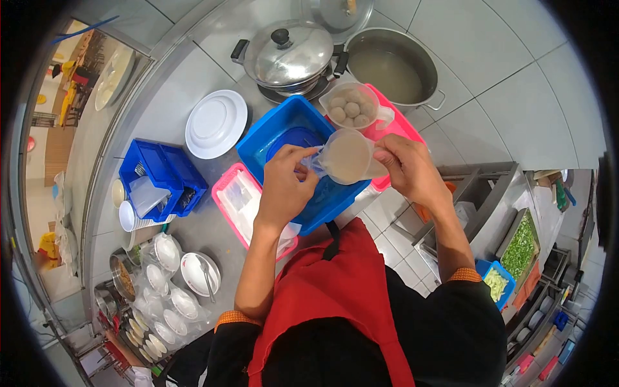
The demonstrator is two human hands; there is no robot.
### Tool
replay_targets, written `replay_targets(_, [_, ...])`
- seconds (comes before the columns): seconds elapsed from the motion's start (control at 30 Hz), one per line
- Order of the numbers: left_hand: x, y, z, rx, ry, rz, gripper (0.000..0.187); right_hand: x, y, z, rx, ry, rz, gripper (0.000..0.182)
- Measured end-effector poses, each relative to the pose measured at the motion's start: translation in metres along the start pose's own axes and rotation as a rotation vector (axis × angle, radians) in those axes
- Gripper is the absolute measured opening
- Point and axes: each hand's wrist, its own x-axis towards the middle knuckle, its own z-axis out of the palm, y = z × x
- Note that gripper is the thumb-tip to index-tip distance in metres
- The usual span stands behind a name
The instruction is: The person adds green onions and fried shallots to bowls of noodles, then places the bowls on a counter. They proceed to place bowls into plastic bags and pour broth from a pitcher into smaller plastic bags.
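My right hand (409, 169) grips the handle of a translucent plastic jug (347, 157) of cloudy, pale liquid. My left hand (287, 184) has its fingers closed on a clear plastic bag (312, 161), right at the jug's spout. Both hands are over a blue plastic basin (332, 209), which has a darker blue round item (293, 138) inside. Just beyond, a second jug (335, 97) with several pale round balls (351, 106) in it stands in a pink tray (406, 126). Near my left wrist, a pink-rimmed container (235, 197) holds white plastic bags.
A lidded steel pot (287, 55) and a large open pot (393, 68) of cloudy liquid stand at the back. White plates (216, 124), a blue divided caddy (151, 177) and several bagged bowls (166, 251) occupy the left counter. Chopped greens fill a tray (520, 245) at right.
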Motion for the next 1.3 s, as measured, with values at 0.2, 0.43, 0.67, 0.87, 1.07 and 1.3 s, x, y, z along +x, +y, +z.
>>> replay_targets(0.2, [-0.001,0.004,-0.003,-0.033,-0.032,-0.067,0.035,0.003,0.001,-0.001,-0.039,-0.014,-0.023,0.017])
replay_targets(0.43, [0.001,-0.002,-0.004,-0.053,-0.045,-0.064,0.036,0.010,-0.008,-0.007,-0.102,-0.038,-0.009,0.019])
replay_targets(0.67, [0.001,0.000,-0.005,-0.143,-0.047,-0.105,0.034,0.016,-0.013,-0.009,-0.134,-0.053,-0.011,0.019])
replay_targets(0.87, [0.002,-0.009,-0.001,-0.158,0.012,-0.090,0.037,0.017,-0.010,-0.007,-0.148,-0.049,-0.014,0.019])
replay_targets(1.07, [0.004,-0.010,-0.001,-0.194,0.005,-0.135,0.037,0.019,-0.009,-0.006,-0.162,-0.068,-0.020,0.021])
replay_targets(1.3, [0.005,-0.012,-0.001,-0.197,0.011,-0.157,0.038,0.025,-0.014,-0.008,-0.168,-0.079,-0.013,0.021])
